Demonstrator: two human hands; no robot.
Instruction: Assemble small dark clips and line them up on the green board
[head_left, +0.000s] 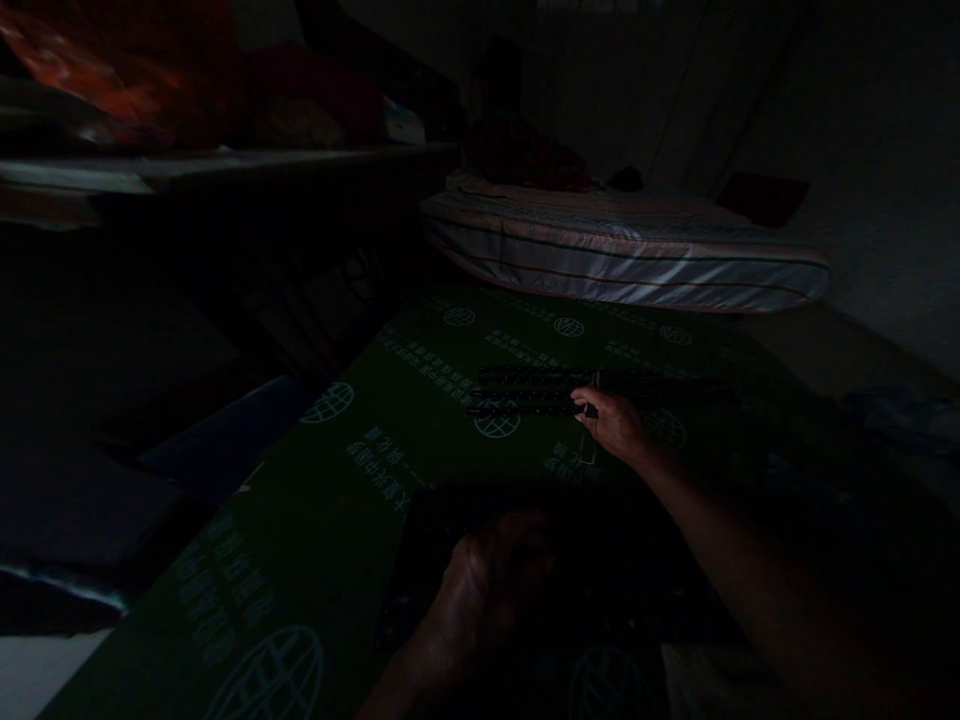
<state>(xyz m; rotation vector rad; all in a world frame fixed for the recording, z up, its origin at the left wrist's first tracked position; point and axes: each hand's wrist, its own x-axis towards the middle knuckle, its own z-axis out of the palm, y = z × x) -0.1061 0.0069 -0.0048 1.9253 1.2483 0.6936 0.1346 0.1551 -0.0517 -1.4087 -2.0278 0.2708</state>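
Observation:
The room is very dark. My right hand (pixel 611 425) reaches forward over a green printed sheet (pixel 360 460) on the floor. Its fingers are pinched on the end of a thin dark rod (pixel 525 409), one of several dark rods (pixel 540 385) lying side by side on the sheet. My left hand (pixel 487 590) is low and near me, curled over a dark heap (pixel 450 520) that I cannot make out. Whether it holds anything is hidden by the dark.
A striped mattress (pixel 622 255) lies on the floor beyond the sheet. A low shelf or table (pixel 225 170) with red and orange bundles stands at the left. A blue item (pixel 225 430) lies left of the sheet. Walls close off the back and right.

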